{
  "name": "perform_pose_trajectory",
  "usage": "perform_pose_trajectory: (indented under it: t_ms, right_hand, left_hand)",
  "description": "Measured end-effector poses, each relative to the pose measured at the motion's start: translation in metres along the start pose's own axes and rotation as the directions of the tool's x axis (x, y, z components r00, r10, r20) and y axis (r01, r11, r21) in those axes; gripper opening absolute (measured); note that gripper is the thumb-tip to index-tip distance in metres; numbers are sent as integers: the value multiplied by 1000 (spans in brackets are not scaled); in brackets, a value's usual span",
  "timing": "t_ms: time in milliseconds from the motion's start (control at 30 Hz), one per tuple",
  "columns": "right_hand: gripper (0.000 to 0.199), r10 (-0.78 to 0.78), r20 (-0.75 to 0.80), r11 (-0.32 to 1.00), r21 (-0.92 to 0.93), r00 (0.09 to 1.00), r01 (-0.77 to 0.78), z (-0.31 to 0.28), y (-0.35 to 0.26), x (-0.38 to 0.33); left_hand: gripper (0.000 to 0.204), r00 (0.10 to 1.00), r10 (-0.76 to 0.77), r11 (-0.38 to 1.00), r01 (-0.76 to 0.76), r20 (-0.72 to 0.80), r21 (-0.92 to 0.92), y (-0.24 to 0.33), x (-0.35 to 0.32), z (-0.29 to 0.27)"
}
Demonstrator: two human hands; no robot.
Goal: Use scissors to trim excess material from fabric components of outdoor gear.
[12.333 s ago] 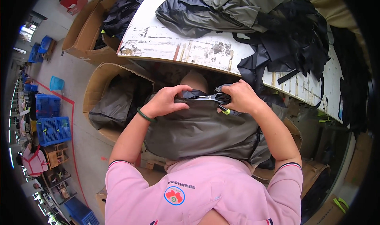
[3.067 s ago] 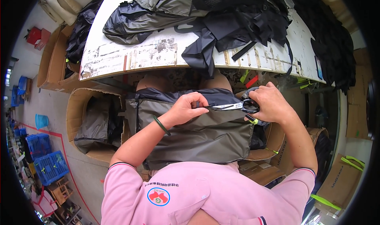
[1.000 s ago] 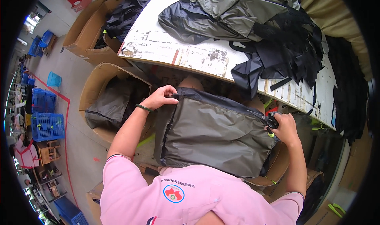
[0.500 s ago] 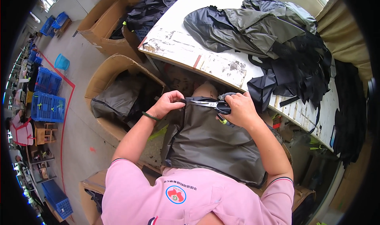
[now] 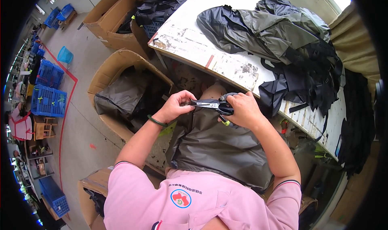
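At centre frame our right hand (image 5: 242, 108) is closed on the black scissors (image 5: 214, 105) and our left hand (image 5: 178, 106) pinches the edge of the grey fabric piece (image 5: 220, 149), so the blades, being near the left fingers, could nick them

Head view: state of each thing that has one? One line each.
scissors: in right hand, blades at the fabric edge
grey garment: spread on lap, top edge pinched by left hand
cardboard box: open, dark fabric inside
garment pile: heaped on the table
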State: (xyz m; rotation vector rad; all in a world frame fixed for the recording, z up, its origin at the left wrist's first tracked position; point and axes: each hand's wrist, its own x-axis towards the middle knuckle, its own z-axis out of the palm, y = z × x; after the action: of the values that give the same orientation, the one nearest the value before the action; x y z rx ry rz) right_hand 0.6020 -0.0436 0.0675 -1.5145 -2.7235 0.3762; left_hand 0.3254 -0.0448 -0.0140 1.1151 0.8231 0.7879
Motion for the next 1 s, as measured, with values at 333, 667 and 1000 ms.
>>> perform_pose_trajectory:
  t_ms: [333,667,1000]
  right_hand:
    - [46,3,5,1000,30,1000,-3,2,-4,0]
    - [47,114,44,989,88,993,-117,7,4,-5]
    - [47,606,-232,752,481,761,-452,-53,106,-90]
  left_hand:
    - [23,1000,-6,1000,6,0,19,0,-3,2]
    - [32,999,-21,1000,20,-45,-5,11,-3,3]
    - [40,673,187,965,9,-715,261,88,-136,-236]
